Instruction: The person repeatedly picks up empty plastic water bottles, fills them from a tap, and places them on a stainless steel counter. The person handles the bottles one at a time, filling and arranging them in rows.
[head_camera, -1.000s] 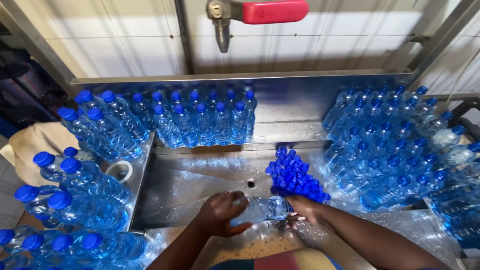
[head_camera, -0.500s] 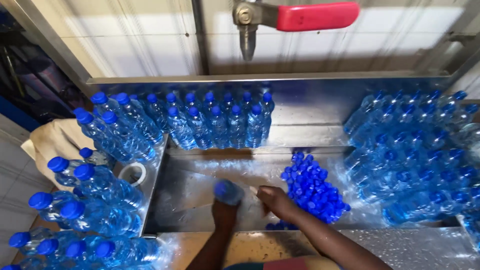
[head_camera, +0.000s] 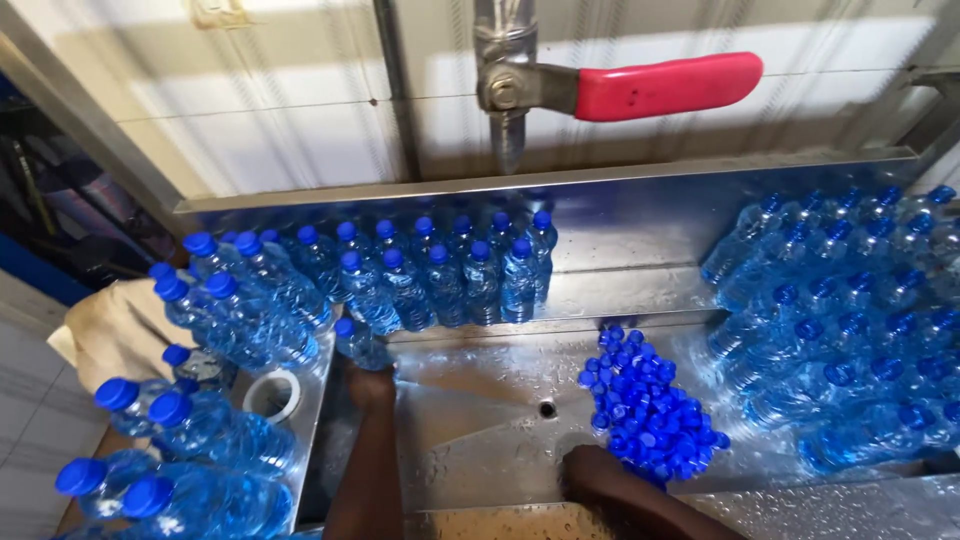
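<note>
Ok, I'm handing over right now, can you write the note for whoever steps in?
Left hand: reaching forward, setting a capped water bottle beside the capped rows at the back of the steel sink. Grip partly hidden.
Right hand: at the near edge of the loose blue caps, fingers hidden.
Done: capped bottles stacked left, back and right.
Left: many caps unused; no uncapped bottle visible.

The sink (head_camera: 480, 440) is shiny, wet sheet metal. The bottles (head_camera: 440, 280) are clear glossy plastic, and the caps (head_camera: 645, 405) are smooth blue plastic. The valve handle (head_camera: 665, 85) has a matt red coating.
</note>
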